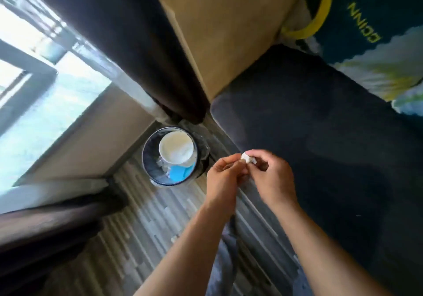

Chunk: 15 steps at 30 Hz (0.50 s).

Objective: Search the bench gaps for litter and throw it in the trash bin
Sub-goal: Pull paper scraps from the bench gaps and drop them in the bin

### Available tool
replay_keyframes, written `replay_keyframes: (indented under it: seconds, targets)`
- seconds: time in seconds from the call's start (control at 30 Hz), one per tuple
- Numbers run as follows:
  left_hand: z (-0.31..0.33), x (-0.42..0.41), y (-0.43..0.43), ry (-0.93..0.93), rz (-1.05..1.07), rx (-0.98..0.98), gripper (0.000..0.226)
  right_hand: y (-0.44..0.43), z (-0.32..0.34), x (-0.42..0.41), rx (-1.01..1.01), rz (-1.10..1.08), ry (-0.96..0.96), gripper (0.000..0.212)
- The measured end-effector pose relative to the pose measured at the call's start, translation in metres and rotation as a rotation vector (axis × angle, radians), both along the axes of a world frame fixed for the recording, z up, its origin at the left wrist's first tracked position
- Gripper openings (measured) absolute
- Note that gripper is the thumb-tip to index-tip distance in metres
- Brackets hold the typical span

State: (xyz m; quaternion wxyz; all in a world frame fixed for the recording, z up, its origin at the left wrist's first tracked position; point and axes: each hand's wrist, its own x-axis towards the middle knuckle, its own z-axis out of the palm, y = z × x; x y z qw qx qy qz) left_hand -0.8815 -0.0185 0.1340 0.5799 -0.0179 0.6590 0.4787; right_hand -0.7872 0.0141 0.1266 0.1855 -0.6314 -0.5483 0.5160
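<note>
- The right hand [272, 176] pinches a small crumpled white scrap of litter [248, 158] between thumb and fingertips, its other fingers curled in; the hold looks light, which suits something so small and soft.
- The left hand [223, 176] meets it with its fingertips pressed together at the same scrap. It seems to be steadying the scrap or taking it over, though I cannot tell which hand bears most of it.
- The litter sits in the air between the two hands, above the front edge of the dark cushioned bench [320, 147], and just to the side of the trash bin [170, 158] rather than over it.
- The bin stands on the striped floor [142, 227] in the corner beside the bench end, under a dark curtain [128, 43], probably so that finds from the bench can be dropped without walking.
- It is lined with a dark bag and already holds a round white bowl-like container [176, 150], something blue [179, 173] and pale crumpled bits; it looks fairly full.
- A small pale speck [174, 239] lies on the floor, perhaps more litter.
- A cardboard box [229, 32] stands behind the bench end.
</note>
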Motion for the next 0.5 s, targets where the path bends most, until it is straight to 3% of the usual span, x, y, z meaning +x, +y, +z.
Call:
replay_keyframes:
  seconds: [0.23,0.37,0.5]
  targets:
    - [-0.007,-0.11,-0.027,0.005,0.283,-0.021,0.014,-0.008,-0.019,-0.128,-0.015,0.214,0.003,0.018]
    - [-0.014,-0.152,-0.025,-0.006,0.398,-0.043,0.028,0.0,-0.027,-0.183,-0.103,0.209,0.116,0.018]
    - [-0.022,-0.175,-0.03,0.051,0.43,-0.126,0.046,0.007,-0.038,-0.209,-0.155,0.239,0.064,0.047]
